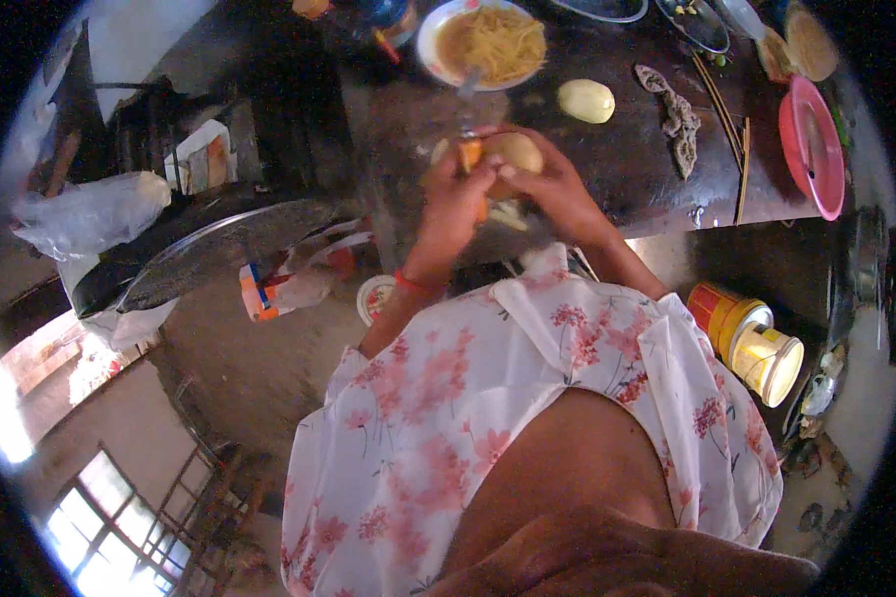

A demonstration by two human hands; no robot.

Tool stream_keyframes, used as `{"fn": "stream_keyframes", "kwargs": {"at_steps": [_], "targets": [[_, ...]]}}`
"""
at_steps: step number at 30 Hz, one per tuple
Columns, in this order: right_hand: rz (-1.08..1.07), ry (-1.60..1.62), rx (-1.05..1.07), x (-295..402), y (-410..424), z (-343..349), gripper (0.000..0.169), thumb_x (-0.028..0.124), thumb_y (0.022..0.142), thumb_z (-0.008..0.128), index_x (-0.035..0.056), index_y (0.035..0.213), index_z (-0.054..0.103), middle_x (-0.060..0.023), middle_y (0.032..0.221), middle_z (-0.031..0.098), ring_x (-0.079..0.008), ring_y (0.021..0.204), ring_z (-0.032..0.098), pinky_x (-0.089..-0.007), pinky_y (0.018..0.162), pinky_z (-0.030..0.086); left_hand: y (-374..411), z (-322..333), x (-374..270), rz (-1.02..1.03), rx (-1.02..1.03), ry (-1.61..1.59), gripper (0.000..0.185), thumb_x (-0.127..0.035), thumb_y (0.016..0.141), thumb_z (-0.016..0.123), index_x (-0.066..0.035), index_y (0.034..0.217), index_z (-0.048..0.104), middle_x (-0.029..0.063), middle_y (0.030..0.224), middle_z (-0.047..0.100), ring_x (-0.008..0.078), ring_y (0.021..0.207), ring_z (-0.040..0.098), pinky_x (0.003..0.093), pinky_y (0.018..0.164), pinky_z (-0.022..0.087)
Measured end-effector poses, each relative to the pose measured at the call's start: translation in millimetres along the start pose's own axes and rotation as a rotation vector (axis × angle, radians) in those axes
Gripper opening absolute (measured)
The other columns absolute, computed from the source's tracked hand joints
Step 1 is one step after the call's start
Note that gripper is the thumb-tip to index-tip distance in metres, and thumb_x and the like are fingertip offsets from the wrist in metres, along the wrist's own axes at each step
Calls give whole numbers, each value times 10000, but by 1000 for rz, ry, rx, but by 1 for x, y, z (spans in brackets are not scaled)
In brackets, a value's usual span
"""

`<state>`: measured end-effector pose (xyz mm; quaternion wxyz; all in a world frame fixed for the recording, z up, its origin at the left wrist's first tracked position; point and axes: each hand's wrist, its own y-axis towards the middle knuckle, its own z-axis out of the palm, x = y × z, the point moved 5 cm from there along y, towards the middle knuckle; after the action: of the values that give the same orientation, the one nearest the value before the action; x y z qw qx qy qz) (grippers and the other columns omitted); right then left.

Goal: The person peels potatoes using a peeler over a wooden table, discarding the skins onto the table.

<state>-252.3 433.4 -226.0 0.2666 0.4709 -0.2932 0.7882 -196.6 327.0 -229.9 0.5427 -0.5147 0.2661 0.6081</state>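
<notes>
Both my hands meet over the near part of a dark table. My left hand is closed around the orange handle of a kitchen tool, whose blurred metal end points away from me. In my right hand is a round, pale brown potato. Pale pieces lie on the table just below the hands. Beyond them is a white plate with yellow strips in liquid. A peeled, pale yellow potato rests to the right of the plate.
A twisted cloth, wooden chopsticks and a pink plastic basin occupy the right side of the table. Metal dishes stand at the far right. Yellow buckets are below on the right, and a large dark pan is on the left.
</notes>
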Motion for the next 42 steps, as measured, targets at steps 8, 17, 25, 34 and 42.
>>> {"fn": "stream_keyframes", "kwargs": {"at_steps": [8, 17, 25, 34, 42], "targets": [[193, 368, -380, -23, -48, -100, 404, 202, 826, 506, 27, 1174, 402, -157, 1077, 526, -280, 961, 550, -398, 779, 487, -4, -7, 90, -297, 228, -30, 277, -117, 827, 520, -49, 1095, 508, 69, 1034, 535, 183, 890, 549, 290, 763, 447], [66, 433, -268, -20, -39, -100, 438, 292, 867, 457, 31, 1205, 361, -153, 1136, 486, -276, 997, 531, -417, 761, 495, -11, -55, 95, -299, 31, 337, 328, -167, 789, 554, -86, 1103, 500, 41, 857, 566, 91, 721, 522, 226, 616, 439], [87, 295, -129, 3, -19, -76, 470, 378, 868, 423, 25, 1177, 412, -109, 1091, 515, -224, 971, 533, -348, 775, 469, -28, -19, 12, -111, 100, 453, 329, -197, 862, 486, -62, 1158, 443, 36, 759, 573, 35, 506, 411, 181, 434, 332], [-35, 243, -187, 0, -15, -68, 452, 335, 842, 496, 19, 1159, 432, -96, 1062, 531, -190, 942, 534, -321, 800, 448, -13, 31, -16, -61, 207, 460, 286, -157, 860, 477, 10, 1092, 480, 31, 740, 536, 94, 661, 514, 234, 608, 429], [-93, 391, -270, -1, -14, -56, 443, 330, 840, 498, 25, 1154, 428, -97, 1057, 530, -201, 934, 541, -326, 789, 459, -15, 36, -19, 27, 199, 543, 281, -181, 879, 463, -18, 1108, 472, 13, 731, 517, 64, 605, 446, 197, 535, 368]]}}
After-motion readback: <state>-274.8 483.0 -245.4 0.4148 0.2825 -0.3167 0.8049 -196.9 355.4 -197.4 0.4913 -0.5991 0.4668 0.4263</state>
